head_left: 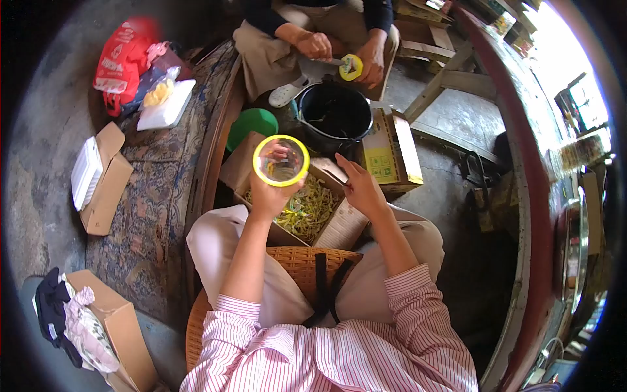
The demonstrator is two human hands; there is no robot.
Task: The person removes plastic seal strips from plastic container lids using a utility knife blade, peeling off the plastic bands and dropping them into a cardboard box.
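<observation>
My left hand (273, 197) is wrapped round a clear plastic jar (282, 171) with a bright yellow rim, its round end turned up toward me. To the right of it, my right hand (364, 187) grips a small knife (335, 176), with the thin blade pointing left toward the jar and the index finger stretched forward. Both hands are above an open cardboard box (343, 222) that sits between my knees. Thin yellow-green trimmings (305, 212) fill this box. The knife's handle is mostly hidden in my fingers, and the blade and jar look apart.
Opposite me a seated person's hands (315, 47) work on a yellow-rimmed piece (351, 67) with a blade. Between us stand a black bucket (334, 111), a green basin (253, 127) and a yellow-printed carton (385, 153). A red bag (122, 60) and a wooden bench edge (219, 144) are left.
</observation>
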